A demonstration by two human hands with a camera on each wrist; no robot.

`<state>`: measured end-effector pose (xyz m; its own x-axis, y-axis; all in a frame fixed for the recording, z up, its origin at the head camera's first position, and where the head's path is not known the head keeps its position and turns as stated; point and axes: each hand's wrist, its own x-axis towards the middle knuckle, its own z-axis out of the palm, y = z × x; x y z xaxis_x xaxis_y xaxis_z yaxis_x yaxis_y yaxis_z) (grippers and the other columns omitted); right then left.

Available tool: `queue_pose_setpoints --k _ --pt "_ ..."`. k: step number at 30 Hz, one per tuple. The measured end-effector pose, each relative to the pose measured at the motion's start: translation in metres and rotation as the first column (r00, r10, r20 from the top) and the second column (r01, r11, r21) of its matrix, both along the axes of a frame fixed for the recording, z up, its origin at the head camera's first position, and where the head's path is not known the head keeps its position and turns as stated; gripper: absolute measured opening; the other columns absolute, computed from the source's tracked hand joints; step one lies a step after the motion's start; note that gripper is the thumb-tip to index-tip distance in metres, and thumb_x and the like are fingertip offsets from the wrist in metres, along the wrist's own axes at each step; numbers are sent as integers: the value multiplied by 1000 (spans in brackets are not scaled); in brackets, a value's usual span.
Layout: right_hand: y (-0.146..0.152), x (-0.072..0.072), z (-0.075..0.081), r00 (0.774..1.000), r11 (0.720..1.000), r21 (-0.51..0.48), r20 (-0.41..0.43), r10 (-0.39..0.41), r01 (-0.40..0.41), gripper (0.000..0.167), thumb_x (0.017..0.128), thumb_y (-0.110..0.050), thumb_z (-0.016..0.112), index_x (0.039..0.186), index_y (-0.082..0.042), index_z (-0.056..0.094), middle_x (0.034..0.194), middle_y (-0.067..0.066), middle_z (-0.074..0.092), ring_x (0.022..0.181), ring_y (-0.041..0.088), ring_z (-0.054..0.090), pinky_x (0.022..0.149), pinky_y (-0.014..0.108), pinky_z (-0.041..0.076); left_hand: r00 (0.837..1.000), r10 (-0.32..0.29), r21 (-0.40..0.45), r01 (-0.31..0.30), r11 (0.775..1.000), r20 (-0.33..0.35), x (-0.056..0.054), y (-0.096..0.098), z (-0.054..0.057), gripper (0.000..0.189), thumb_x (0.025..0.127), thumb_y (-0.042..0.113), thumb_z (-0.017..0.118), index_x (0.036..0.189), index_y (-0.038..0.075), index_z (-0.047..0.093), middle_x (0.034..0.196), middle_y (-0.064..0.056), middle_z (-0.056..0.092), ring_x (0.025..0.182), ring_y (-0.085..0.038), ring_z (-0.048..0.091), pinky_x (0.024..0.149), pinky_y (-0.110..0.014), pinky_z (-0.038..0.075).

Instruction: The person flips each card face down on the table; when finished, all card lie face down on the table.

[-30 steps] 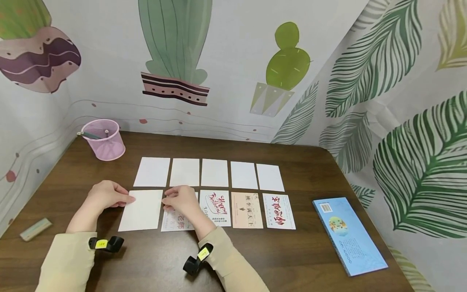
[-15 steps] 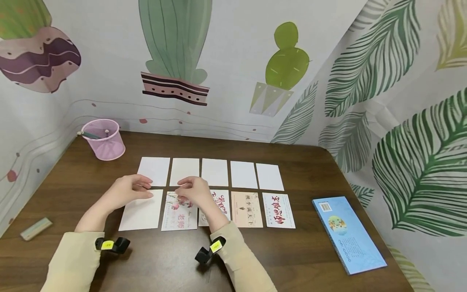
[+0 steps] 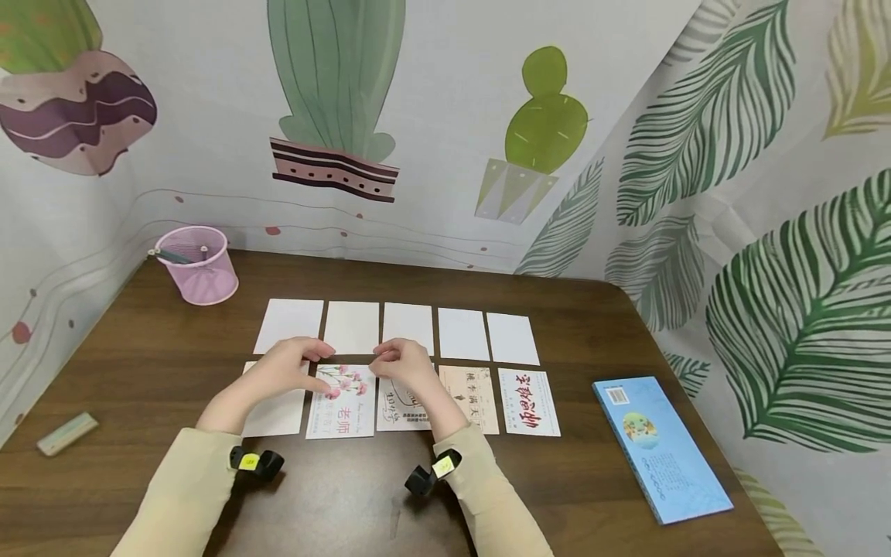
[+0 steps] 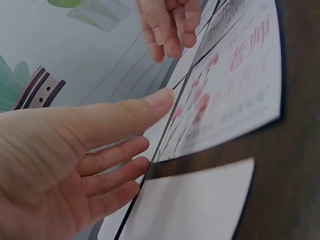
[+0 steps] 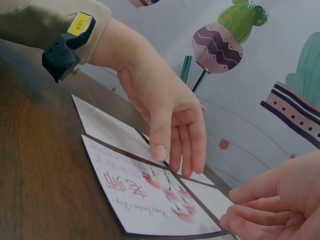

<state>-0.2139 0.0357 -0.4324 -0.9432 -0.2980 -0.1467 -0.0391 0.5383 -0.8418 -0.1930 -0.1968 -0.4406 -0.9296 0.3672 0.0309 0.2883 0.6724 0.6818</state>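
In the head view my left hand (image 3: 278,375) hovers over the gap between the blank white card (image 3: 273,418) and the flower-printed greeting card (image 3: 341,422), thumb and fingers spread. The left wrist view shows this hand (image 4: 65,160) holding nothing, its thumb above the flower card (image 4: 230,95). My right hand (image 3: 411,367) is over the top left of the birthday card (image 3: 400,418), partly covering it. Its fingertips are near the flower card's upper right corner; contact there cannot be made out. In the right wrist view the right hand (image 5: 275,202) has loosely bent fingers and no card in them.
Behind lies a row of blank cards (image 3: 353,329). A tan card (image 3: 468,394) and a red-lettered card (image 3: 530,402) continue the front row. A blue book (image 3: 661,449) lies right, an eraser-like block (image 3: 67,433) left, and a pink mesh pen cup (image 3: 207,278) back left.
Both hands have moved right along the front row. The left went from the blank card's left edge to the flower card; the right went from the flower card to the birthday card.
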Motion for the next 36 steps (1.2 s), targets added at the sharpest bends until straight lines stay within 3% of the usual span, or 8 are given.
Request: queue_pose_setpoints --k 5,14,22,31,36 --pt "4 1 -1 1000 999 -37 30 -9 10 26 85 -14 72 109 -5 69 92 7 73 74 12 67 70 24 55 1000 -7 -43 7 999 -4 -2 7 1 64 65 26 91 114 -5 65 110 -18 68 100 -34 61 91 -50 50" --pt "2 2 -1 999 998 -64 34 16 -14 28 84 -12 72 111 -2 69 93 8 74 75 11 66 72 23 55 995 -51 -120 41 992 -82 0 13 -2 69 54 28 95 110 -2 68 105 -14 67 99 -34 60 91 -51 49" --pt "3 2 -1 999 998 -70 48 -1 4 27 85 -12 72 111 -4 69 94 8 74 75 13 68 72 25 56 998 -29 -177 20 984 -47 3 21 -2 71 55 27 95 115 1 67 109 -13 65 108 -39 55 94 -54 46" --pt "6 -1 -4 1000 992 -125 0 1 -1 34 82 -10 76 113 0 66 100 10 72 89 18 68 79 26 55 999 -25 -123 20 992 -36 3 21 -2 76 52 23 96 117 -1 65 107 -12 59 99 -30 55 87 -45 48" --pt "6 -3 -9 997 989 -137 59 58 -50 46 77 -13 81 118 -2 64 108 10 69 95 17 65 85 29 55 998 -62 -57 60 997 -30 1 19 0 75 53 20 95 117 0 62 112 -15 60 100 -28 56 88 -43 47"
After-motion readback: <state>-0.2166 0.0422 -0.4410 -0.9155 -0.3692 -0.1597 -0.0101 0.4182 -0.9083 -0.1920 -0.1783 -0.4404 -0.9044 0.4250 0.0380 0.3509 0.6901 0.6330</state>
